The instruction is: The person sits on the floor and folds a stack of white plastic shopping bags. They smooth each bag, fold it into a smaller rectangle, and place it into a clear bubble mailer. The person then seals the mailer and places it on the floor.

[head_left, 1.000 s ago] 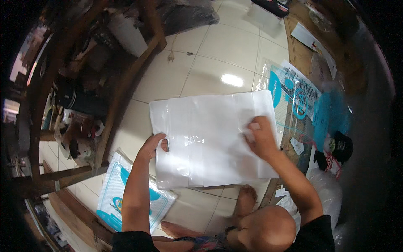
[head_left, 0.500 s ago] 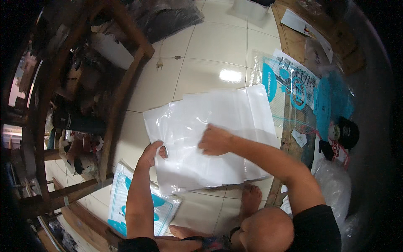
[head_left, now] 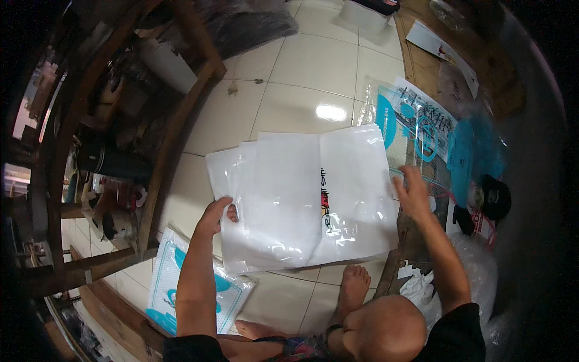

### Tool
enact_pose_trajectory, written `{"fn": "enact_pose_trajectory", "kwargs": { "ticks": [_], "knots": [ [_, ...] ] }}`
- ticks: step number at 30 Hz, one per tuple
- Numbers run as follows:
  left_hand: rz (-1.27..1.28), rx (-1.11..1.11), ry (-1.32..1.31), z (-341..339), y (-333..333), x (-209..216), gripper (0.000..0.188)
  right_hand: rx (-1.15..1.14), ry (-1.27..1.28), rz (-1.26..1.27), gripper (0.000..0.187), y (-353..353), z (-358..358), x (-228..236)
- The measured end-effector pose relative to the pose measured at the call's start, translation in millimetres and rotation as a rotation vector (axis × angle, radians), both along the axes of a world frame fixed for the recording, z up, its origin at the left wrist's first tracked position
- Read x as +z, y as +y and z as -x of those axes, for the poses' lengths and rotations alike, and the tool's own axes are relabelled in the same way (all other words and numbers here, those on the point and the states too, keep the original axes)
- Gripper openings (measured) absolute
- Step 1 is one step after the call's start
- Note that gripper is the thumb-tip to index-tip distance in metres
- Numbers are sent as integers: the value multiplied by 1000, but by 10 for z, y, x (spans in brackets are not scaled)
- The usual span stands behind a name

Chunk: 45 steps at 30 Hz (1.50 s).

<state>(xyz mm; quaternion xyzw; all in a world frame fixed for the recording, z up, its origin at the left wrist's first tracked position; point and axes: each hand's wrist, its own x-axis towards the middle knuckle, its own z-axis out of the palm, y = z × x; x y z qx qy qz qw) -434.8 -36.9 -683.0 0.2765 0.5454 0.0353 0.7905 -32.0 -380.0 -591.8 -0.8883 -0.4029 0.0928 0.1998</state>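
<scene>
Several sheets (head_left: 280, 193): pinched in my left hand (head_left: 216, 215); I'd grip lightly, avoiding creases.
Right hand (head_left: 415, 194): fingers parted, sheets just left.

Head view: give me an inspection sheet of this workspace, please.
Surface: pale tiled floor, light glare on it.
Job's things: overlapping white sheets, one with dark and red print.
Clutter: blue-and-white package, lower left; second package, black item and clear plastic, right.
Hands: left hand grips the sheets' left edge; right hand, fingers apart, at their right edge, contact unclear.
Cables: nothing seen for certain.
Surroundings: wooden frame at left.
</scene>
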Motion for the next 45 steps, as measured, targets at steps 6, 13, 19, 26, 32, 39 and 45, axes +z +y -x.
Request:
{"fn": "enact_pose_trajectory", "kwargs": {
  "ticks": [6, 13, 19, 26, 32, 39, 45],
  "knots": [
    [66, 43, -39, 29, 8, -65, 14, -312, 101, -84, 63, 345, 244, -562],
    [-21, 11, 9, 3, -25, -21, 12, -206, -83, -48, 39, 307, 245, -450],
    [-7, 30, -6, 41, -21, -17, 12, -53, -336, -59, 11, 295, 266, -332],
    [-23, 4, -9, 8, -25, 1, 12, 36, -253, -53, 11, 485, 514, 195],
    [6, 5, -44, 87, 23, -119, 14, 372, 651, -241, 16, 1351, 1537, 449],
    [14, 24, -26, 32, -4, -40, 13, 206, 257, -252, 34, 1191, 1097, 150],
    [11, 23, -63, 61, -12, -21, 13, 227, -224, 234, 73, 740, 1436, -415]
  ]
}}
